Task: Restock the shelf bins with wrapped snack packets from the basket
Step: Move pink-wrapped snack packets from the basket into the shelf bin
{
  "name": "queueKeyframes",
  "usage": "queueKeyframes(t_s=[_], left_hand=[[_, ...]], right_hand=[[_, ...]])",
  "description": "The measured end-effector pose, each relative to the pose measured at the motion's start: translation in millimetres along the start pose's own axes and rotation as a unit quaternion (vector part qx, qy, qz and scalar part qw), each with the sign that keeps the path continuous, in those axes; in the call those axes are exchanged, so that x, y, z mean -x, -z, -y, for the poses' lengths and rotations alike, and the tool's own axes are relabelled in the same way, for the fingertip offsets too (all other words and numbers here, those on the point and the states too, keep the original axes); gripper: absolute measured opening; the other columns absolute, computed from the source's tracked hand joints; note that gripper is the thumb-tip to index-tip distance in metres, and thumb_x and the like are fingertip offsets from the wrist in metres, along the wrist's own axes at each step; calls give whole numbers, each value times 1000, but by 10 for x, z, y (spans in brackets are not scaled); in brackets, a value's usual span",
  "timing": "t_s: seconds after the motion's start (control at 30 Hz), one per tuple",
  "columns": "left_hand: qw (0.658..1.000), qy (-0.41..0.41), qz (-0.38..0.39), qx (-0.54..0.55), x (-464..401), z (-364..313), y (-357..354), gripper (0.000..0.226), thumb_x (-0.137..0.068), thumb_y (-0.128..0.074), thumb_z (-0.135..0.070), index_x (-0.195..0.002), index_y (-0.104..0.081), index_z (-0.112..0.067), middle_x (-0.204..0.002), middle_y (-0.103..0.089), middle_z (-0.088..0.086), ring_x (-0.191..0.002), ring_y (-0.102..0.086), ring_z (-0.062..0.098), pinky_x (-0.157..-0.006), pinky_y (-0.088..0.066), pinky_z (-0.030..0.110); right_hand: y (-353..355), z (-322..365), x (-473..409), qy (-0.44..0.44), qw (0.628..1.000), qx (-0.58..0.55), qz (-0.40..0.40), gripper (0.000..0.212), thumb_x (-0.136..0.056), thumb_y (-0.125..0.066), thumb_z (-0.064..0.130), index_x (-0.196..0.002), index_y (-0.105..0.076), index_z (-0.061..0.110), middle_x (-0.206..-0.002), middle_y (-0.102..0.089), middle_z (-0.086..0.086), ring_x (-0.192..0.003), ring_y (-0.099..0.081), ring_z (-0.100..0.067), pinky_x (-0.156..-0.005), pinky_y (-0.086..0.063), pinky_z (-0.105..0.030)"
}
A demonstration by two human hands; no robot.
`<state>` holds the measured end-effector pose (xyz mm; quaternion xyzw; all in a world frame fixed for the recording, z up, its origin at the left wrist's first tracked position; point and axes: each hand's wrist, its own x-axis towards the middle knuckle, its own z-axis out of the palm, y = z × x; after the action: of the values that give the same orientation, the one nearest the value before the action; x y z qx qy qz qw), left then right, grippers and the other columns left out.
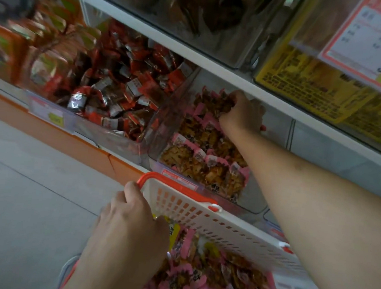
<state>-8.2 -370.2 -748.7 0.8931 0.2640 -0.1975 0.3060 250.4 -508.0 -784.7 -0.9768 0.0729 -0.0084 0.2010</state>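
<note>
Fingers of the right hand (244,112) clutch crinkly pink-edged packets (210,146) in a clear bin (252,201); left hand (130,228) grips the perforated plastic basket (202,211).

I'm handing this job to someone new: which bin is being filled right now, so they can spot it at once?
Find the white shelf that crosses the picture, then look under it, just beyond the white basket. The clear bin there holds pink-edged packets, with the right hand reaching into its back. The bin to its left holds red and silver packets instead.
</note>
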Motion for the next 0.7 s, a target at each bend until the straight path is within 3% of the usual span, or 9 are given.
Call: queueKeyframes(t_s=[0.17, 0.27, 0.33, 0.4, 0.47, 0.53, 0.63, 0.7], left_hand=[[1000, -13, -4, -12, -17, 19, -13, 42, -96, -53, -45, -123, -25, -28, -111, -39, -1, -113, -50, 25, -98, -48, 40], [1000, -16, -9, -9, -21, 8, -4, 36, -97, -52, -40, -109, -20, -30, -106, -38, -1, -103, -47, 23, -92, -50, 41], [1000, -19, -16, -11, -33, -6, 14, 31, -96, -51, -34, -107, -23, -27, -105, -39, 1, -102, -51, 27, -90, -52, 45], [1000, -19, -11, 2, -47, -25, 38, 28, -93, -52, -24, -108, -28, -24, -106, -44, 5, -104, -55, 34, -89, -53, 48], [1000, -22, -7, 16, -68, -14, 67, 29, -90, -53, -14, -110, -34, -20, -113, -51, 11, -107, -56, 38, -86, -51, 46], [1000, -27, -4, 8, -68, 24, 115, 31, -88, -50, -7, -115, -39, -16, -107, -55, 11, -99, -57, 36, -79, -48, 43], [999, -46, -11, -14, -54, 111, 169, 46, -85, -46, 1, -128, -47, -15, -88, -51, 1, -83, -55, 30, -72, -48, 40], [998, -53, -15, -24, -32, 171, 171, 50, -88, -47, 1, -134, -49, -18, -93, -53, 0, -83, -56, 28, -73, -52, 40]], right_hand=[[98, -25, 96, -1, 999, -33, 13, 47, -102, -66, 24, -148, -54, 22, -144, -53, -12, -138, -47, -34, -101, -43, -34], [183, -57, 243, 43, 998, -53, -11, 48, -102, -61, 14, -149, -52, 22, -142, -53, -9, -136, -48, -29, -91, -33, -28], [268, -78, 397, 95, 993, -65, -30, 49, -101, -60, 12, -148, -52, 24, -140, -51, -6, -133, -49, -27, -93, -38, -29], [348, -136, 592, 154, 985, -59, -49, 45, -99, -61, 12, -143, -55, 23, -133, -53, -7, -128, -52, -29, -100, -51, -39], [429, -223, 889, 197, 976, -66, -66, 36, -97, -62, 12, -132, -61, 20, -121, -56, -6, -113, -59, -26, -94, -55, -48], [518, -338, 1332, 242, 962, -108, -67, 27, -94, -61, 7, -119, -64, 16, -110, -57, -1, -100, -60, -20, -87, -55, -41], [585, -542, 2074, 305, 943, -133, -10, 18, -96, -58, 1, -111, -64, 10, -105, -58, -1, -98, -58, -17, -81, -49, -26], [506, -675, 2455, 292, 947, -106, 78, 16, -101, -56, 7, -114, -61, 14, -109, -56, 3, -100, -57, -13, -78, -49, -20]])
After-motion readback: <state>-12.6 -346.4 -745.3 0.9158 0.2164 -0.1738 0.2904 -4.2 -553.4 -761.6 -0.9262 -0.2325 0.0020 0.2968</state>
